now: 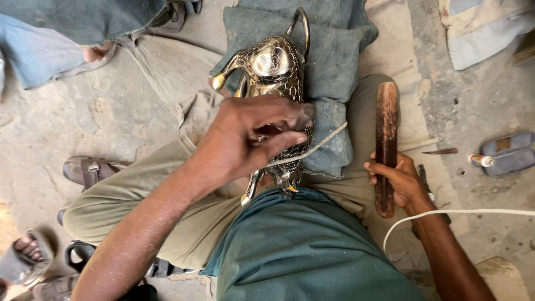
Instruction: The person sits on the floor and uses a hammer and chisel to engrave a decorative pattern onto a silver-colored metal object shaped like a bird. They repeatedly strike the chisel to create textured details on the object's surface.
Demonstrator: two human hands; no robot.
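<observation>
Left hand (245, 139): my fingers pinch a short dark punch against the scaled brass bird figure (273, 83), frame centre, lying on a folded grey-blue cloth pad (334, 50). Right hand (398, 181): closed around a long brown wooden mallet (385, 128), centre right.

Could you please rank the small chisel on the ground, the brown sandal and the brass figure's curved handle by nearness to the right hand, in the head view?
From the right hand:
1. Small chisel, on the ground just beyond that hand, toward the image's right.
2. Curved handle, at the top of the brass figure, up the frame.
3. Brown sandal, far across at the image's left, beside the knee.
</observation>
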